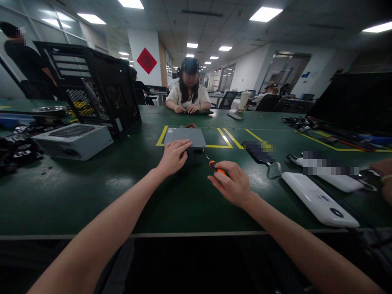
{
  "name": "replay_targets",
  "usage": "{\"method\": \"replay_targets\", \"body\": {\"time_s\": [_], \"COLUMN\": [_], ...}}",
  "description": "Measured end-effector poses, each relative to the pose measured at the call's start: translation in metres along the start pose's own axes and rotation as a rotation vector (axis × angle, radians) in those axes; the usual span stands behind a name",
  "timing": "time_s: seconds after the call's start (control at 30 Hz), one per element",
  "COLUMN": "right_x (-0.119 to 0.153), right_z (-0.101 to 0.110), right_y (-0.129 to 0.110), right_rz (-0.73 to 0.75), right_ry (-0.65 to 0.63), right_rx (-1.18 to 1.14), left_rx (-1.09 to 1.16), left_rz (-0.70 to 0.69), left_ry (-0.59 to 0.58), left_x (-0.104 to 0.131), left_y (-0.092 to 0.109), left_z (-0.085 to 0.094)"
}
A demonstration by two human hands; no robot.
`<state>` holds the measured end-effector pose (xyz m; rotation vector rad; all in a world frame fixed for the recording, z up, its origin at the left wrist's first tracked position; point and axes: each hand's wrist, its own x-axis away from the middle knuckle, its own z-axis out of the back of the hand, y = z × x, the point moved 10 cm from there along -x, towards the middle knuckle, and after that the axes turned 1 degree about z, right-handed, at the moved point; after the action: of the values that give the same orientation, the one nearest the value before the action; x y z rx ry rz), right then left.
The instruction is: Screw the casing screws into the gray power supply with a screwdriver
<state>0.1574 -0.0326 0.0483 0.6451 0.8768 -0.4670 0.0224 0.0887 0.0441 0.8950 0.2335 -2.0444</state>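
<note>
A grey metal computer power supply [196, 136] sits on the green table ahead of me, its front face in shadow. My left hand [175, 157] grips its near edge, with the fingers across the top and the thumb at the front. In my right hand [232, 181] is a screwdriver [212, 164] with an orange and black handle. The screwdriver's thin shaft points at the front right corner of the power supply; whether the tip touches it I cannot tell. Wires show behind the casing.
To the left stand a black computer case [113, 96] and another power supply [73, 141]. Yellow tape [234, 139] marks the table. Phones and a white power bank [318, 198] lie at right. Opposite sits a person [188, 92]; another person's hand [386, 179] enters at right.
</note>
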Motion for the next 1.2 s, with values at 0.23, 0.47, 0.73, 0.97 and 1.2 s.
{"method": "replay_targets", "body": {"time_s": [0.23,0.47,0.73,0.97,1.2], "right_x": [0.001,0.000,0.000,0.002,0.001], "right_z": [-0.001,-0.003,0.003,0.000,0.000], "right_y": [-0.001,-0.005,-0.008,-0.011,-0.012], "right_rz": [-0.001,0.045,0.058,0.101,0.109], "right_ry": [-0.010,-0.016,0.019,-0.001,-0.024], "right_rx": [-0.077,-0.112,-0.100,-0.101,-0.098], "left_rx": [0.004,0.002,-0.004,-0.037,-0.063], "left_rz": [0.012,0.005,-0.014,-0.010,0.021], "left_ry": [0.002,-0.003,-0.019,0.022,0.020], "left_x": [-0.001,0.001,0.003,0.006,0.006], "left_y": [0.001,0.002,0.007,0.011,0.012], "left_z": [0.000,0.000,0.000,0.000,-0.001]}}
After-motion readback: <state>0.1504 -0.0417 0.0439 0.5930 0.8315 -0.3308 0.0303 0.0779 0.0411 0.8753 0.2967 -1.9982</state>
